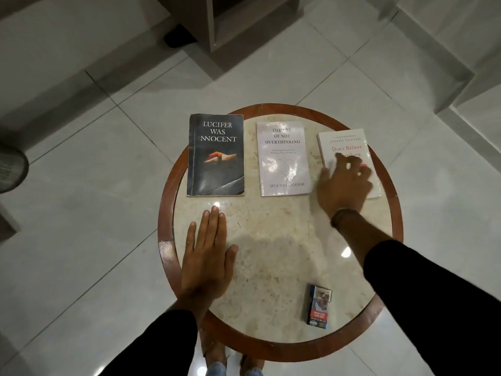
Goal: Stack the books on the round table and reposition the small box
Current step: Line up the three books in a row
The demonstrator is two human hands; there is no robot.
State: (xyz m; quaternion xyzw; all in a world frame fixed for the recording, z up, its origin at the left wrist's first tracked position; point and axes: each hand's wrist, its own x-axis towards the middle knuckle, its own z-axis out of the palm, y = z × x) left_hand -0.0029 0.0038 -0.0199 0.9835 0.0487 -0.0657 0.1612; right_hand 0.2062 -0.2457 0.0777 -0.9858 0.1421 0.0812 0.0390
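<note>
Three books lie side by side on the far half of the round table point(271, 267). A dark book titled "Lucifer Was Innocent" point(216, 156) is on the left, a pale book "The Art of Not Overthinking" point(283, 158) in the middle, and a white book with red title point(344, 143) on the right. My right hand point(343, 183) rests on the white book with fingers spread, covering its lower half. My left hand point(207, 256) lies flat and open on the tabletop below the dark book. A small box point(319, 306) sits near the table's front right edge.
The table has a marble top and a brown wooden rim point(165, 234). White tiled floor surrounds it. A wooden furniture leg point(217, 25) stands beyond the table, and a grey round object point(12, 166) sits at the left edge. My feet show under the near rim.
</note>
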